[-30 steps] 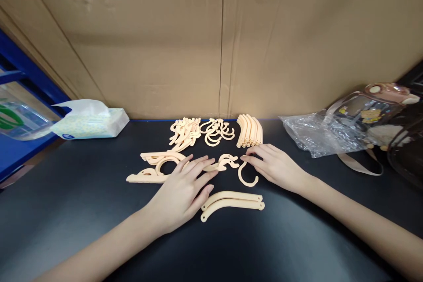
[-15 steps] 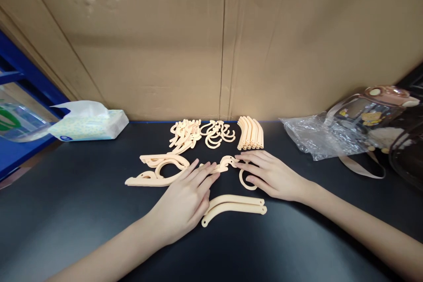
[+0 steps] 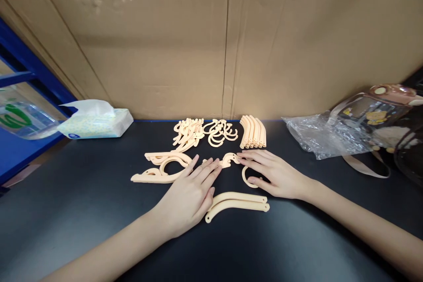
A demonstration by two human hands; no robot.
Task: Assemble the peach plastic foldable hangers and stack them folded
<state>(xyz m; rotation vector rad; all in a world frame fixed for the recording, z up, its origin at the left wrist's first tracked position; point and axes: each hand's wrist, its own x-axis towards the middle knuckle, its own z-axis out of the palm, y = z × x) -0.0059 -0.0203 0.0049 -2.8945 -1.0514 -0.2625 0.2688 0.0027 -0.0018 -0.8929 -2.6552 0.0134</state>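
My left hand (image 3: 190, 191) lies flat with fingers stretched out, palm down, over beige plastic pieces at the middle. Under its fingertips is the end of a small curved hook piece (image 3: 229, 157). My right hand (image 3: 279, 175), also palm down with fingers apart, touches the other end of that piece. A beige ring-shaped piece (image 3: 245, 176) is partly hidden beneath its fingers. Two long curved arm pieces (image 3: 238, 205) lie side by side in front. Left of my left hand are joined beige pieces (image 3: 155, 178) that look like folding clothes hangers, partly covered by the fingers.
At the back lie a heap of small beige pieces (image 3: 187, 134), several loose hooks (image 3: 216, 134) and a stack of curved arms (image 3: 254, 131). A tissue pack (image 3: 95, 123) stands left; a clear plastic bag (image 3: 325, 136) and a strapped bottle (image 3: 373, 110) are right. Cardboard (image 3: 158, 53) rises behind.
The whole view has shifted slightly, so everything sits a little further right and higher. Both hands keep almost the same pose over the same pieces.
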